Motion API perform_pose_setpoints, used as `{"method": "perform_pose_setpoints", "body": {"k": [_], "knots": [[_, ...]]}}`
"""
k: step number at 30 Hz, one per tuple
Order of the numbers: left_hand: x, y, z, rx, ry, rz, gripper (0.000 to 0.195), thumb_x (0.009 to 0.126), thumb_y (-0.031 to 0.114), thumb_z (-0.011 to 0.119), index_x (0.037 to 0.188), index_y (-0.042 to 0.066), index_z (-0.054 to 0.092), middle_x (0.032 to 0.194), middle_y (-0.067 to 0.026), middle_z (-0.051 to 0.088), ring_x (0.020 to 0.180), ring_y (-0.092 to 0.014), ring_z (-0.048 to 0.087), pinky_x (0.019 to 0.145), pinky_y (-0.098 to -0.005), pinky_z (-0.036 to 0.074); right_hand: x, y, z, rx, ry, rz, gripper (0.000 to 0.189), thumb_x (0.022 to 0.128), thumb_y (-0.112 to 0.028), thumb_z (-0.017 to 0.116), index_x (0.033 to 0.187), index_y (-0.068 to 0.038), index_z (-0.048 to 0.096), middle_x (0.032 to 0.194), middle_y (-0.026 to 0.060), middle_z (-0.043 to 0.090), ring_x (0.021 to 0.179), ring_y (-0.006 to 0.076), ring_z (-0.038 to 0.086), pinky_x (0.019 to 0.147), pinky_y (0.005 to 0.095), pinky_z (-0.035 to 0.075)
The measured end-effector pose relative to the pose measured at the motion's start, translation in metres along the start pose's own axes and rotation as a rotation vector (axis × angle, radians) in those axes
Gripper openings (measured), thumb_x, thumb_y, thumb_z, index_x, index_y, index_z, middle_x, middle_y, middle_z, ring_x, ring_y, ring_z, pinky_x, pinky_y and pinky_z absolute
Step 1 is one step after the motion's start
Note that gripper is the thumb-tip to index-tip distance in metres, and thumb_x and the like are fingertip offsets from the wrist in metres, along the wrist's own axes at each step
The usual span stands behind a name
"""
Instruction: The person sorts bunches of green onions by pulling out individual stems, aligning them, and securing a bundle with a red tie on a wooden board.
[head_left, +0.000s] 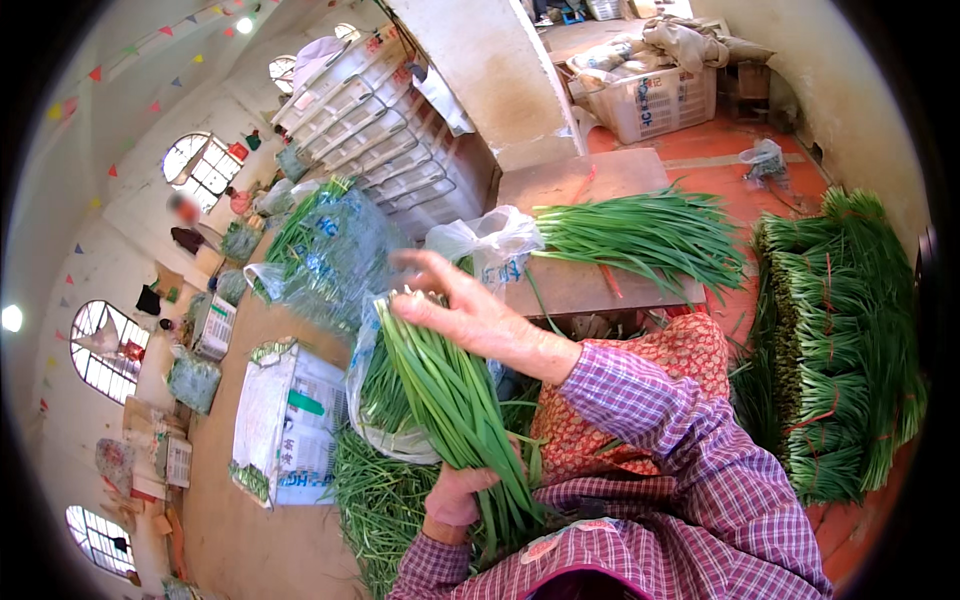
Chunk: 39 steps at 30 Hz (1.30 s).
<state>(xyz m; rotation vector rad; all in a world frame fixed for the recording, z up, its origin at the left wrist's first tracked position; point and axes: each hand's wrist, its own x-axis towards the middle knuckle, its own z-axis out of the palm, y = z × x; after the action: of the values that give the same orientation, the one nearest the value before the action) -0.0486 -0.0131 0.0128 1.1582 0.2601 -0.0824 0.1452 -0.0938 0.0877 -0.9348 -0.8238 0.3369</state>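
Note:
A bunch of long green leafy stems, apparently garlic chives (450, 382), lies slanted before me, pale cut ends at the upper left. My left hand (459, 493) is closed around its leafy lower part. Over the pale ends is my right hand (469, 307), fingers spread and slightly blurred, with the thumb against or just above the stems; contact is unclear. Behind the bunch, a clear plastic bag (401, 446) holds more greens. Loose green leaves (382, 495) are heaped below it. Another bunch (637, 229) rests on a low wooden board (585, 289), beside a knotted white plastic bag (495, 240).
Tied bundles of greens (832, 337) are stacked on the red floor at the right. On the left stand a white plastic crate (304, 427) and a filled clear bag (337, 247). Nested white crates (420, 142) lean beyond. A person (187, 225) is far off.

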Motion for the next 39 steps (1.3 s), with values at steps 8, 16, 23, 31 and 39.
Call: {"method": "perform_pose_setpoints", "body": {"k": [8, 16, 23, 31, 39], "knots": [[-0.009, 0.023, -0.02, 0.143, 0.272, 0.146, 0.053, 0.064, 0.008, 0.071, 0.114, -0.003, 0.057, 0.096, -0.0122, 0.065, 0.077, -0.024, 0.067, 0.068, -0.0367, 0.058, -0.031, -0.025, 0.0, -0.672, 0.031, -0.364, 0.032, 0.081, -0.021, 0.075, 0.104, -0.005, 0.059, 0.071, 0.0074, 0.064, 0.059, 0.0156, 0.063, 0.053, 0.0312, 0.049], [0.003, 0.035, -0.032, 0.139, 0.307, 0.081, 0.039, 0.068, 0.001, 0.074, 0.106, 0.001, 0.063, 0.093, -0.0059, 0.069, 0.079, -0.018, 0.066, 0.07, -0.0317, 0.054, -0.014, 0.02, 0.003, -0.908, -0.001, -0.271, 0.026, 0.078, -0.014, 0.07, 0.099, -0.003, 0.059, 0.079, 0.013, 0.067, 0.071, 0.0323, 0.067, 0.061, 0.0404, 0.052], [0.019, 0.035, -0.07, 0.35, 0.304, 0.047, 0.047, 0.066, -0.004, 0.071, 0.111, 0.0, 0.058, 0.091, -0.0088, 0.068, 0.075, -0.02, 0.066, 0.067, -0.0325, 0.055, 0.005, 0.045, -0.011, -1.117, 0.044, -0.419, 0.02, 0.073, -0.012, 0.066, 0.086, -0.003, 0.053, 0.077, 0.0127, 0.056, 0.073, 0.0336, 0.063, 0.061, 0.0424, 0.053], [0.014, 0.033, -0.093, 0.473, 0.421, 0.137, 0.055, 0.071, 0.0, 0.075, 0.121, -0.003, 0.053, 0.107, -0.0077, 0.066, 0.089, -0.016, 0.064, 0.079, -0.0291, 0.053, 0.038, 0.005, -0.095, -1.491, 0.38, -0.48, 0.018, 0.074, -0.009, 0.067, 0.089, -0.008, 0.057, 0.08, 0.0107, 0.057, 0.073, 0.0298, 0.062, 0.062, 0.0413, 0.052], [0.023, 0.044, -0.086, 0.749, 0.498, 0.299, 0.069, 0.071, 0.004, 0.076, 0.131, -0.008, 0.044, 0.108, -0.01, 0.065, 0.091, -0.015, 0.063, 0.081, -0.0276, 0.051, 0.013, 0.019, -0.015, -1.187, -0.091, -0.699, 0.028, 0.07, -0.016, 0.074, 0.097, -0.016, 0.065, 0.093, 0.0005, 0.057, 0.086, 0.02, 0.058, 0.07, 0.0322, 0.053]]}}
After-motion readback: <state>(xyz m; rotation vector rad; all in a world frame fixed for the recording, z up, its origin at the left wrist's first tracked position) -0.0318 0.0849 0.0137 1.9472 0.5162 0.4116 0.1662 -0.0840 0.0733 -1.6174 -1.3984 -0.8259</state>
